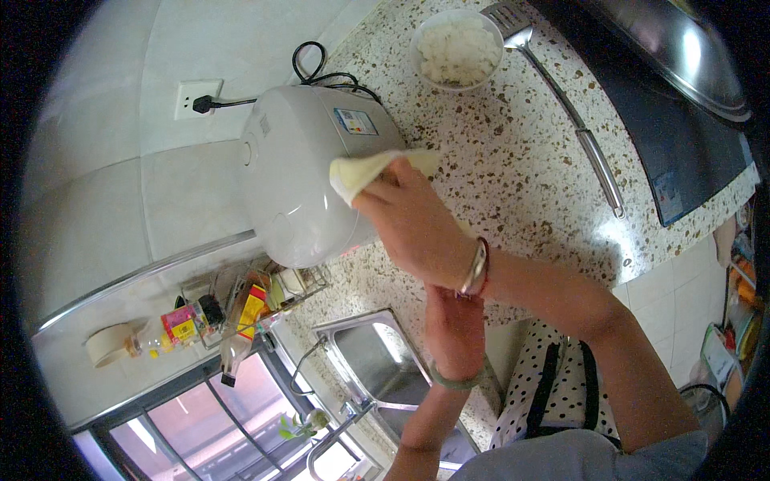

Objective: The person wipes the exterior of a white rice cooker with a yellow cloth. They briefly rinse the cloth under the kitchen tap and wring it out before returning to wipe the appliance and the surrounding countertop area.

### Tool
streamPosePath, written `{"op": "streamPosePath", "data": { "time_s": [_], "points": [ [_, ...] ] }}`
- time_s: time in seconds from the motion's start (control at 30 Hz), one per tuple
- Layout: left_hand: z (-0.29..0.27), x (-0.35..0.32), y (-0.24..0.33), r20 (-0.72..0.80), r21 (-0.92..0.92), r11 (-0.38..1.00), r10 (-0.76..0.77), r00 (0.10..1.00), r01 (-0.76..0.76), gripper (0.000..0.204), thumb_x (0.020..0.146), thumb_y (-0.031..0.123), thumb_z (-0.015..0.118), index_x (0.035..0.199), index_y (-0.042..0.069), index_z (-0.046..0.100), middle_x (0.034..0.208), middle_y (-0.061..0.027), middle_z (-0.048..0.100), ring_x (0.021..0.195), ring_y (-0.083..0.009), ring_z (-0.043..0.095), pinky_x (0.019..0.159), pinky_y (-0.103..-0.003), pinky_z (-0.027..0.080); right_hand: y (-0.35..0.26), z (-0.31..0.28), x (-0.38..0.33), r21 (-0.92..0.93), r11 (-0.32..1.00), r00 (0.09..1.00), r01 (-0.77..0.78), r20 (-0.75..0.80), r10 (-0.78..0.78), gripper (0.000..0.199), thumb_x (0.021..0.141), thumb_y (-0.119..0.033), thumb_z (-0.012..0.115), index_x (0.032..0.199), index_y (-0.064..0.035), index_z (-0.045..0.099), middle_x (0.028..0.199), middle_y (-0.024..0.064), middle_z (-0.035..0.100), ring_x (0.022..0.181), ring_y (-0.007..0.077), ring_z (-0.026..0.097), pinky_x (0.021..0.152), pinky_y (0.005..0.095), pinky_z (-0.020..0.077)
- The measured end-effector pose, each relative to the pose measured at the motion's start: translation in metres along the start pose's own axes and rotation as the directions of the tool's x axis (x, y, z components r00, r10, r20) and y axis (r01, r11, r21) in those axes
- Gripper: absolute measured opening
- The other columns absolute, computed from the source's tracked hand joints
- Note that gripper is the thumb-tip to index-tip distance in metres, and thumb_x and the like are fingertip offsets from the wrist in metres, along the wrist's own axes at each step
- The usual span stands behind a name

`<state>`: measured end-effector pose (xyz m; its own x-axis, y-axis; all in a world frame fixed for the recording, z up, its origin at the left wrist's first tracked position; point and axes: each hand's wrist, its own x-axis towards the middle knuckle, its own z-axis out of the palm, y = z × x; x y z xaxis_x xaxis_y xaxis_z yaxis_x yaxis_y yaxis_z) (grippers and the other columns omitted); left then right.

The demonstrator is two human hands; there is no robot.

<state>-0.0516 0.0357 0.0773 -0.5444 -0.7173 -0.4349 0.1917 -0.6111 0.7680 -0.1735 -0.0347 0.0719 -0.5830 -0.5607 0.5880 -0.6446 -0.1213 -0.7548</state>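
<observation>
Cloth (348, 175): pale yellow, limp, creased; far edge blurred.
Right hand (413, 226): cloth gripped by fingers (409, 176).
Left hand (455, 333): partly hidden behind right wrist (502, 274); finger state cannot be told.

The tabletop (513, 176) is white stone with brown speckles. A rounded white appliance (297, 176) stands at left; a bowl (459, 86) of white rice (459, 52) sits far, a metal spatula (565, 104) lying just right, beside the black hob (670, 152).
</observation>
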Motion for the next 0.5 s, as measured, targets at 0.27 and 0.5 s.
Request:
{"op": "streamPosePath", "data": {
  "time_s": [0.27, 0.5],
  "points": [
    [0.02, 0.019, 0.015, 0.02, 0.075, 0.991, 0.107, 0.994, -0.109, 0.047, 0.098, 0.041, 0.041, 0.134, 0.011, 0.044, 0.135, -0.0066, 0.049, 0.121, -0.0223, 0.047, 0.105, -0.041, 0.033, 0.021, 0.009, 0.043, 0.054, 0.999, 0.996, 0.004, -0.094, 0.001, 0.028, 0.078, -0.006, 0.051, 0.104, -0.0002, 0.059, 0.101, 0.0122, 0.06, 0.097, 0.0316, 0.05, 0.088, 0.0397, 0.0427],
    [-0.004, -0.007, -0.006, -0.064, -0.022, 0.996, -0.087, 0.994, 0.086, 0.045, 0.1, 0.038, 0.038, 0.134, 0.01, 0.042, 0.136, -0.0054, 0.046, 0.122, -0.0199, 0.044, 0.104, -0.039, 0.031, 0.001, -0.004, -0.008, 0.042, 0.999, 0.999, 0.01, 0.031, -0.011, 0.026, 0.076, -0.012, 0.053, 0.1, -0.0028, 0.059, 0.098, 0.0116, 0.059, 0.096, 0.0329, 0.05, 0.085, 0.0417, 0.0441]
  ]
}}
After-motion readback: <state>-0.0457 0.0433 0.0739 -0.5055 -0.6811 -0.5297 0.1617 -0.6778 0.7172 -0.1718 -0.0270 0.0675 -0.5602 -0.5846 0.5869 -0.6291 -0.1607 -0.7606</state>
